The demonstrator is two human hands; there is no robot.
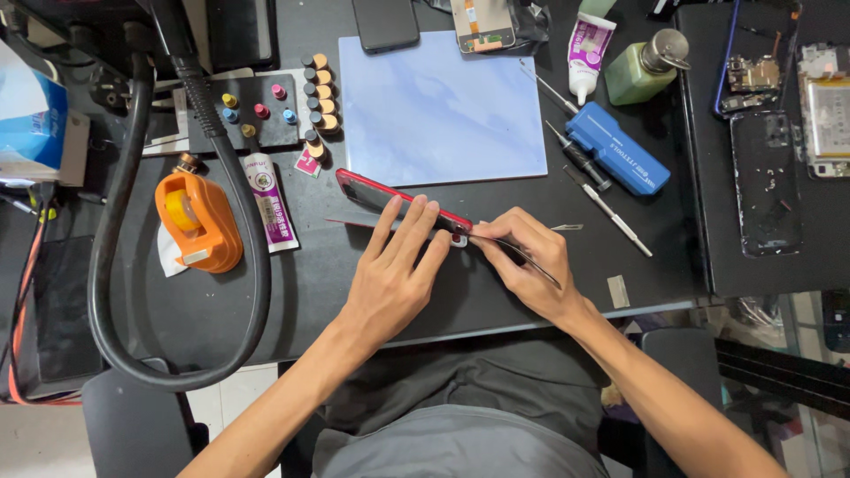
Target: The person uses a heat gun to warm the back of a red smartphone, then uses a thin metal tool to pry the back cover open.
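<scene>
A red-framed slim smartphone [390, 196] is held on edge near the front edge of the black worktop [496, 301] and worked with thin metal tweezers [529, 260].

The left hand [394, 274] is laid with fingers spread along the phone, steadying it; the right hand [531, 265] is pinched on the tweezers, whose tip seems to meet the phone's near-right end. A slip could be caused by too much pressure, and the glass could be scratched or a small part lost. The long axis runs from far-left to near-right, toward the tweezers. Farther back, a pale blue rectangular mat [438, 106] lies flat.
</scene>
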